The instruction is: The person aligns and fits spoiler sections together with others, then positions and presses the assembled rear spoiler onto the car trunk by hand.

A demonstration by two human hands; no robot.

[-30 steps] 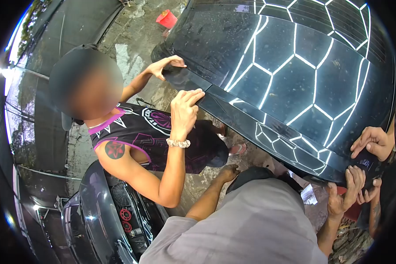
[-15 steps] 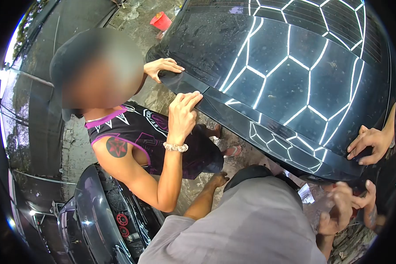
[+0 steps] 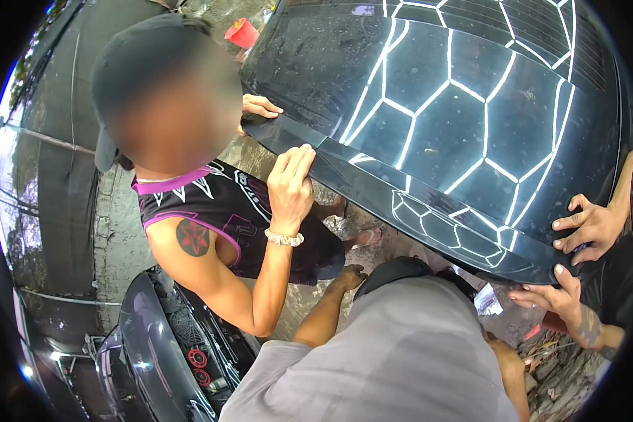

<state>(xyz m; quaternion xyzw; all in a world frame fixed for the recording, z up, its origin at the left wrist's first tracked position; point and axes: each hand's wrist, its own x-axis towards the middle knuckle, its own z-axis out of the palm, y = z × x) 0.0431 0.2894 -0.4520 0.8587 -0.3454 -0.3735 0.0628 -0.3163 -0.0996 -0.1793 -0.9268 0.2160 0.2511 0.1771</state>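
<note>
My left hand (image 3: 348,277) hangs low beside my grey shirt, its fingers loosely apart with nothing visible in them. My right arm (image 3: 511,369) is lowered at my other side, where my shirt hides most of the hand. In front of me, a glossy black spoiler (image 3: 429,204) lies along the rear edge of a dark car's trunk lid (image 3: 450,133). Neither of my hands touches it. A co-worker's hands (image 3: 292,184) press on its left end. Another person's hands (image 3: 587,228) hold the right end, one above and one below.
The co-worker in a black and purple sleeveless top (image 3: 253,225) stands close on my left. Behind them is another car with an exposed engine bay (image 3: 190,337). A red bucket (image 3: 241,33) stands on the ground beyond. Rubble (image 3: 559,376) lies at lower right.
My right hand has dropped from near the spoiler's right end down to my side. The right-hand person's lower hand now grips the spoiler's underside. The co-worker's head has shifted slightly.
</note>
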